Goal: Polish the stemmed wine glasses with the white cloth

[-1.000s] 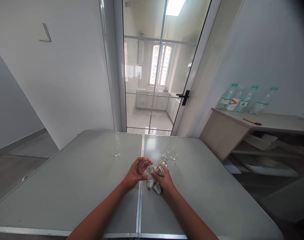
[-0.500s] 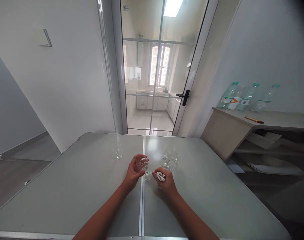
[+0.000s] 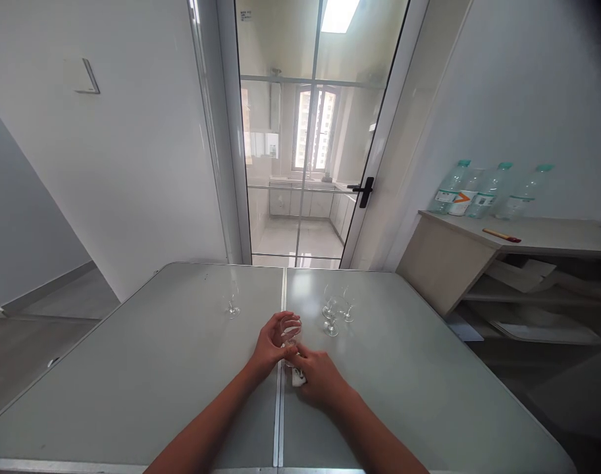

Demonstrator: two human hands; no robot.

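Mostly occluded at the contact point: left hand [image 3: 270, 342] has its grip wrapped around the bowl of a small clear stemmed glass [image 3: 289, 327], held just above the surface [image 3: 156, 368] at the centre seam, near side. Stem and foot are hidden behind the fingers. Right hand [image 3: 317, 378] sits just right of it, fingers curled tight over a white cloth [image 3: 297, 377]; only a small scrap shows under the knuckles, and whether the cloth touches the glass can't be told. Fingertips of the two hands meet below the bowl. Farther out, three more glasses [image 3: 336, 308] cluster right of the seam, edges faint and overlapping, hard to separate. One single glass [image 3: 232, 303] stands left of the seam, well apart. Bottles [image 3: 478, 194] on the far-right shelf are blurred; labels unreadable.
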